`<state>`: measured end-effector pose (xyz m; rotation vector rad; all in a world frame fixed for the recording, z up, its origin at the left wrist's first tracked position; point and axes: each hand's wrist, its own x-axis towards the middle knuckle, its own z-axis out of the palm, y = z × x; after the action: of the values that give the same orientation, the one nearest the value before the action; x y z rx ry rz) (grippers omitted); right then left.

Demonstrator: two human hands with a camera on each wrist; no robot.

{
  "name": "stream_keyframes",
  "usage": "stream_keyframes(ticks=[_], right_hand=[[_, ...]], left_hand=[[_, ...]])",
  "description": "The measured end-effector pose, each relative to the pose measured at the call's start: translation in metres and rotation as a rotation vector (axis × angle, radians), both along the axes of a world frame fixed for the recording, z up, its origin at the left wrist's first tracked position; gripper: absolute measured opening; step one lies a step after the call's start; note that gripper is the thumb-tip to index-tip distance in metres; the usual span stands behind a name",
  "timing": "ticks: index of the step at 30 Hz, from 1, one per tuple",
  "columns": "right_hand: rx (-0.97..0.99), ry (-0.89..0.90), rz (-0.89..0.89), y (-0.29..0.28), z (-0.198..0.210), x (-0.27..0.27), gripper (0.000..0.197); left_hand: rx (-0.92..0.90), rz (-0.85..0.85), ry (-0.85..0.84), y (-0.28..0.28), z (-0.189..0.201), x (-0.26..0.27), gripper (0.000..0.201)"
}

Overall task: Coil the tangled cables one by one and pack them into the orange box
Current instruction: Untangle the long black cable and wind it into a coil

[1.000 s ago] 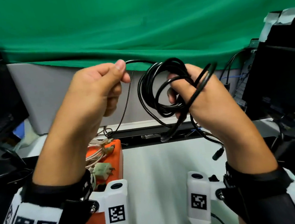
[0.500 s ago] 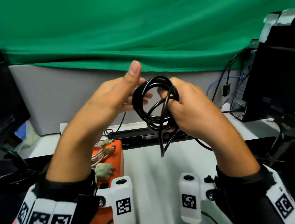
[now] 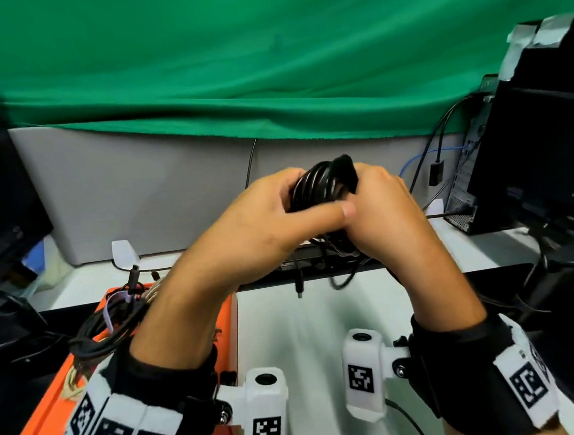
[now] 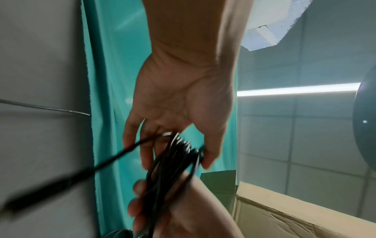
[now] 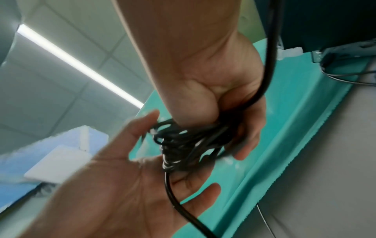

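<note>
**Black cable bundled between both hands above the tabletop**

Both hands are raised in front of the person, well above the white tabletop (image 3: 321, 324), and pressed close together around a coiled black cable (image 3: 322, 183). The right hand (image 3: 384, 209) has its fingers curled round the far side of the coil, gripping the loops in its palm; the right wrist view shows the strands bunched tightly there. The left hand (image 3: 261, 219) cups the near side of the bundle, its thumb lying across the front of the coil and touching the right hand. Seen from the left wrist, its fingers are only loosely bent against the loops, and one strand runs out past them toward the left. A loose end with a plug (image 3: 299, 283) hangs below the hands, clear of the tabletop.

The orange box (image 3: 46, 408) sits at the near left of the tabletop, partly hidden under the left forearm. It already holds several cables (image 3: 111, 320), dark and pale ones piled together, some spilling over its left edge.

A green cloth (image 3: 266, 64) hangs along the far wall. Dark monitors (image 3: 548, 148) stand on the right and left sides.
</note>
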<state>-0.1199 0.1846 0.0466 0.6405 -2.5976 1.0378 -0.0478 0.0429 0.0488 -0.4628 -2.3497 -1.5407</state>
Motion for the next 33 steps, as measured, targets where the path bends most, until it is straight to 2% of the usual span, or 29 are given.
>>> stream_keyframes(ticks=[3,6,9,12,14,15,17,19,21,23,24,26,29,31,33], right_hand=[[-0.194,-0.059,0.134,0.001,0.003,0.004,0.019],[-0.34,-0.173,0.244,0.001,0.007,0.01,0.017],[-0.317,-0.233,0.278,0.003,0.008,0.01,0.024],[-0.159,-0.129,0.326,0.01,0.003,-0.001,0.04],[-0.168,-0.147,0.433,0.019,0.003,-0.005,0.048],[-0.223,-0.139,0.46,0.025,0.006,-0.005,0.043],[-0.414,-0.012,0.468,0.035,0.013,-0.006,0.022],[-0.55,0.153,0.373,0.041,0.017,-0.008,0.024],[-0.595,0.291,0.224,0.042,0.016,-0.015,0.029],[-0.604,0.35,0.047,0.046,0.01,-0.027,0.034],[-0.575,0.33,-0.003,0.05,0.007,-0.033,0.037],[-0.424,0.183,0.006,0.056,0.001,-0.041,0.039],[-0.254,-0.156,0.189,0.055,-0.004,-0.039,0.038],[-0.245,-0.301,0.298,0.049,-0.002,-0.028,0.033],[-0.298,-0.32,0.331,0.04,0.004,-0.018,0.029]], left_hand=[[0.248,0.041,0.015,0.005,-0.003,-0.008,0.027],[0.568,-0.052,-0.028,0.009,-0.003,-0.012,0.036],[0.703,-0.116,-0.044,0.005,-0.007,-0.015,0.04],[0.643,-0.117,-0.022,-0.001,-0.009,-0.017,0.047],[0.563,-0.081,-0.013,-0.006,-0.008,-0.015,0.044],[0.554,-0.061,-0.026,-0.009,-0.008,-0.015,0.039],[0.547,-0.063,-0.063,-0.015,-0.007,-0.014,0.032],[0.517,-0.122,-0.102,-0.02,-0.008,-0.013,0.03],[0.52,-0.212,-0.136,-0.023,-0.009,-0.012,0.03],[0.549,-0.258,-0.138,-0.025,-0.009,-0.011,0.029],[0.564,-0.248,-0.128,-0.026,-0.009,-0.011,0.029],[0.579,-0.185,-0.092,-0.027,-0.007,-0.012,0.031],[0.595,-0.066,-0.039,-0.021,-0.005,-0.013,0.043],[0.597,0.002,-0.009,-0.016,-0.003,-0.013,0.046],[0.598,0.06,0.03,-0.013,-0.002,-0.013,0.043]])
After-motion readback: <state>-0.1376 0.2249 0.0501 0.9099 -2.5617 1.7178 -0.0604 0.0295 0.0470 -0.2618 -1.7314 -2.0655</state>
